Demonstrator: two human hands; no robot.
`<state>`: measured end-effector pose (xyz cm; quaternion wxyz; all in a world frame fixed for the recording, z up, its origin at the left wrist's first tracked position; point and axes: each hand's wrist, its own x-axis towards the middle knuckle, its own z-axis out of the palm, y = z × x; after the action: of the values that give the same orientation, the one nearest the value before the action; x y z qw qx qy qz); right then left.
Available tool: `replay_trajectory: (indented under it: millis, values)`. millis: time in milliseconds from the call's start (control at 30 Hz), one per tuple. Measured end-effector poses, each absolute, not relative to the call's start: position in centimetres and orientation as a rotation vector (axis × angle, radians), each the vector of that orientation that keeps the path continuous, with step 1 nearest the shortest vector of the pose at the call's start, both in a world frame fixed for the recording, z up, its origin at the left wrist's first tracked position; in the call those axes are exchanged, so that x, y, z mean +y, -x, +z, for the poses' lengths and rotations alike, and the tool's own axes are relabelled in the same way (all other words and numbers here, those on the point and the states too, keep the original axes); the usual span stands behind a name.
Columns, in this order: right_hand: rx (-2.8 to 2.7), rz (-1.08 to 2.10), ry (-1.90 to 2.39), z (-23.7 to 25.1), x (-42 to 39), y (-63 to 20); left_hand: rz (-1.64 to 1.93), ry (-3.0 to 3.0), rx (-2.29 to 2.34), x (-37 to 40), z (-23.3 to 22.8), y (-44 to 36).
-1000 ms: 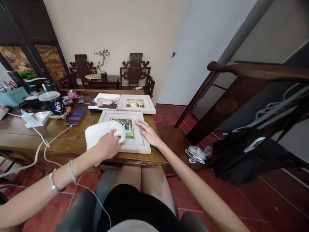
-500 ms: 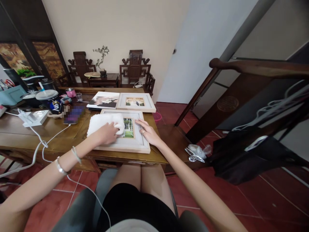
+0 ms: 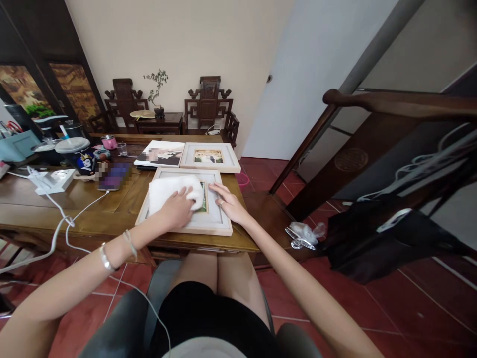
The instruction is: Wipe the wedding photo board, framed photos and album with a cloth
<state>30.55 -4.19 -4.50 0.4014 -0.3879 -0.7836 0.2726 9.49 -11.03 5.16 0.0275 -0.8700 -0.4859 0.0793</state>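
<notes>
White cloth (image 3: 172, 191) lies bunched on the near frame (image 3: 185, 226), covering most of its glass. I see the left hand (image 3: 179, 213) pressed flat on the cloth, fingers curled over its near fold and gripping it. The right hand (image 3: 228, 204) rests open on the frame's right border, fingers spread, grasping nothing; a ring sits on 1 finger. The frame lies flat at the near right edge of the wooden table (image 3: 93, 216), directly ahead of the knees.

Readable writing: none. The photo (image 3: 203, 197) in the near frame shows only as a thin strip right of the cloth. The phone (image 3: 113, 177) screen is blurred. A cup (image 3: 80, 156) at the left carries a cartoon figure; I cannot read any label on it.

Behind the near frame lie 2 more items, touching side by side: a second frame (image 3: 210, 157) on the right and an unframed print (image 3: 160, 153) on the left. A white power strip (image 3: 54, 181) with cables sits at the far left.

Against the frame 0.5 s ago: the cloth and left hand have shifted right, so less photo is exposed and the frame's left border is now uncovered. The right hand has stayed in place on the right border. The frame itself has not moved.
</notes>
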Motion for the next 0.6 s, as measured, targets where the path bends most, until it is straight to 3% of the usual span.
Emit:
replay_trajectory:
  millis: [133,267,600]
  values:
    - [-1.967,0.712,0.99,-4.3,-4.4,-30.6,-0.052,2.51,-1.532,-5.7,3.9,-9.1]
    - [-1.956,0.725,0.979,-4.3,-4.5,-30.6,0.04,2.547,-1.451,-4.2,3.6,-9.3]
    - [-1.922,0.722,0.996,-4.4,-4.3,-30.5,0.379,2.691,-1.421,-14.6,6.3,-11.1]
